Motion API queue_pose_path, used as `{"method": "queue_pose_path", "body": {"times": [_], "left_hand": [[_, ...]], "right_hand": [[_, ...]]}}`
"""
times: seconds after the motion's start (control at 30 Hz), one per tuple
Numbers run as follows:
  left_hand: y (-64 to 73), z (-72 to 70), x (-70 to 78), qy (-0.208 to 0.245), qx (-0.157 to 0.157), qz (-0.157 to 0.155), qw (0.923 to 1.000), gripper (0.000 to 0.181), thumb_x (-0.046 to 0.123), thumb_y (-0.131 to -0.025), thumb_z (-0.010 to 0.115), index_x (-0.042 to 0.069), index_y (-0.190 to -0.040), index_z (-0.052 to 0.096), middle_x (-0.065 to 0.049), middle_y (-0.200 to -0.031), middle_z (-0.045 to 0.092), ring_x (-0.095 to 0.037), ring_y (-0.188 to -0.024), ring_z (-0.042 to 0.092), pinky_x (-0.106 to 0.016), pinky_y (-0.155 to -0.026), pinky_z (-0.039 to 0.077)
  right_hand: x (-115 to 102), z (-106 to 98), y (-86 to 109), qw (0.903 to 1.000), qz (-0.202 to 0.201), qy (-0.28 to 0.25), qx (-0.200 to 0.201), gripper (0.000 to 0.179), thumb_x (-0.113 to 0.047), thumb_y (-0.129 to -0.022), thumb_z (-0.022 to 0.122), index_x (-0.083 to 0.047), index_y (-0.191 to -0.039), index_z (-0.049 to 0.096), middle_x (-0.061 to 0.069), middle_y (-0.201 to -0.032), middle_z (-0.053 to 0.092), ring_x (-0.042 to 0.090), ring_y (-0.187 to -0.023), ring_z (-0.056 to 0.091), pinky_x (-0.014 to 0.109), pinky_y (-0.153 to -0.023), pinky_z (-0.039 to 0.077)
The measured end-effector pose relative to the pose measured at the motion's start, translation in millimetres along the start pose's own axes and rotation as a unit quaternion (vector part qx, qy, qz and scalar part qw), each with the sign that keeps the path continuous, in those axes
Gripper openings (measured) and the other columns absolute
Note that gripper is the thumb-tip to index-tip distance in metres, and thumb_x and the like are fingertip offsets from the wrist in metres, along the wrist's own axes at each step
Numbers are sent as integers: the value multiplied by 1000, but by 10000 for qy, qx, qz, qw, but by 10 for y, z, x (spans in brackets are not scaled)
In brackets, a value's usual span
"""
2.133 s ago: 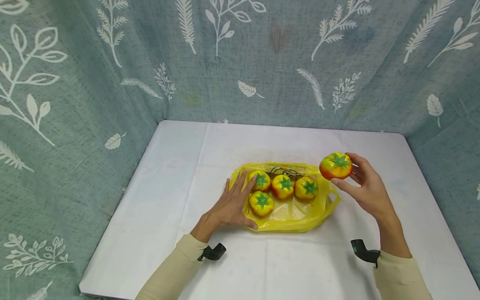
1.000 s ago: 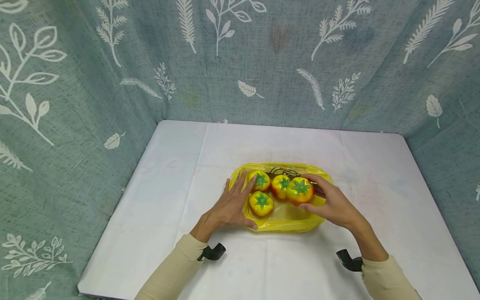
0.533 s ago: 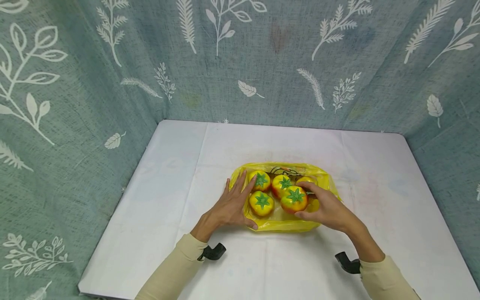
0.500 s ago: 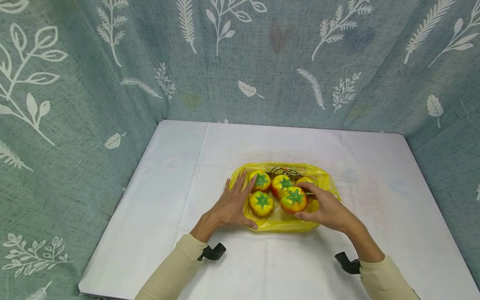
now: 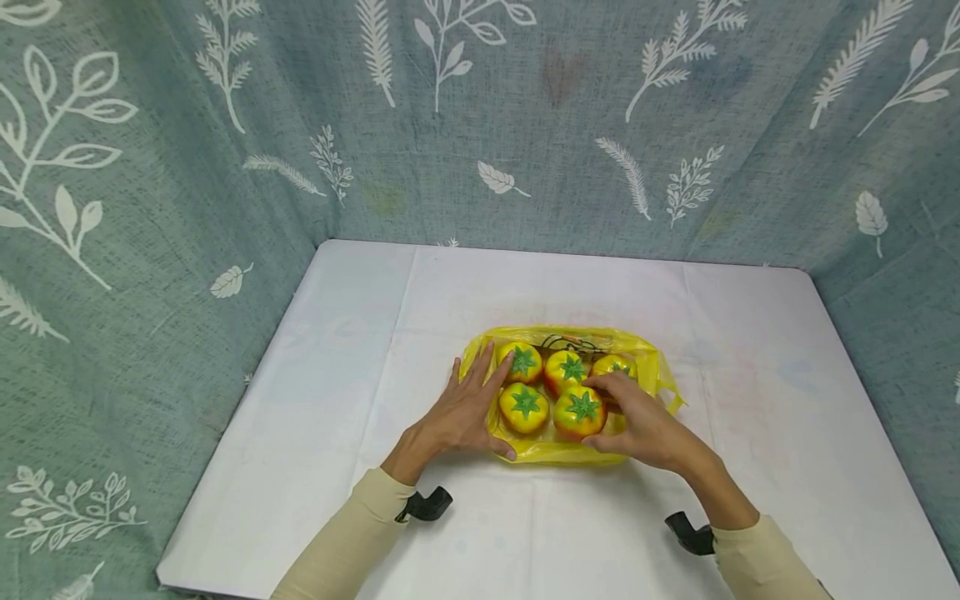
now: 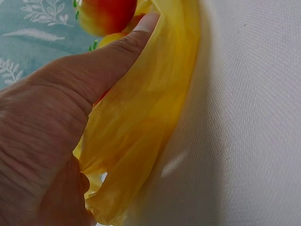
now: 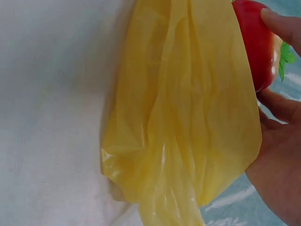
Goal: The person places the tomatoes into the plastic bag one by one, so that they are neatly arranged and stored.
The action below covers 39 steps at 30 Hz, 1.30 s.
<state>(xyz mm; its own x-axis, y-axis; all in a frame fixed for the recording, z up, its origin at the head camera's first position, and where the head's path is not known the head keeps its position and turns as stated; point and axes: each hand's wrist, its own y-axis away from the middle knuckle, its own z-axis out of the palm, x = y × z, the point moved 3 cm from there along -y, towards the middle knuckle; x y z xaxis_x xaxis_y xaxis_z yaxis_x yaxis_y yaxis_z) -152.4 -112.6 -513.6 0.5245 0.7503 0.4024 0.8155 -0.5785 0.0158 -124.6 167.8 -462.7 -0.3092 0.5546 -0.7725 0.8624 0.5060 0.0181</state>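
A yellow plastic bag [image 5: 630, 446] lies with its mouth spread on the table, several yellow-red tomatoes with green star-shaped tops inside. My right hand [image 5: 645, 421] grips one tomato [image 5: 579, 412] between thumb and fingers, low in the front of the bag beside another tomato [image 5: 523, 407]. Behind these sit a left tomato [image 5: 522, 362], a middle tomato [image 5: 564, 371] and a right one partly hidden by my hand. With fingers spread, my left hand [image 5: 465, 412] rests on the bag's left rim. In the left wrist view its thumb [image 6: 117, 52] lies along the bag's edge.
The white-covered table [image 5: 360, 333] extends around the bag. A leaf-patterned blue-green curtain [image 5: 480, 125] hangs behind it and at both sides. Some thin dark lines show at the bag's back rim. One bag handle [image 5: 670, 392] sticks out at the right.
My right hand has carried its tomato from right of the bag leftward over the others, then forward and down into the bag's front middle. My left hand has stayed put.
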Motion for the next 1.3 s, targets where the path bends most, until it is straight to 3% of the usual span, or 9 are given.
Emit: {"method": "queue_pose_path", "body": {"times": [0.27, 0.57, 1.3], "left_hand": [[0, -6, 5, 18, -127, -71, 9999, 150, 75, -59, 84, 21, -163, -9, -18, -167, -15, -31, -154, -3, -62, -119, -5], [-3, -13, 10, -30, -68, -20, 10000, 149, 75, -59, 84, 19, -164, -7, -20, -167, -12, -32, -154, 0, -64, -118, -3], [-12, -9, 0, -155, -38, 10, 9999, 149, 76, -60, 83, 20, -163, -9, -21, -167, -12, -32, -154, 1, -65, -118, 0]], "right_hand": [[42, 62, -8, 9994, 222, 171, -177, 76, -31, -80, 89, -5, -141, 51, 5, -130, 54, 26, -121, 58, 44, -102, 49], [90, 111, -29, 9995, 168, 119, -250, 77, -30, -81, 88, -2, -142, 50, 12, -137, 54, 31, -124, 58, 46, -102, 49], [122, 172, -33, 9989, 203, 258, -325, 78, -28, -81, 88, -2, -144, 49, 16, -140, 53, 33, -126, 56, 49, -103, 48]]}}
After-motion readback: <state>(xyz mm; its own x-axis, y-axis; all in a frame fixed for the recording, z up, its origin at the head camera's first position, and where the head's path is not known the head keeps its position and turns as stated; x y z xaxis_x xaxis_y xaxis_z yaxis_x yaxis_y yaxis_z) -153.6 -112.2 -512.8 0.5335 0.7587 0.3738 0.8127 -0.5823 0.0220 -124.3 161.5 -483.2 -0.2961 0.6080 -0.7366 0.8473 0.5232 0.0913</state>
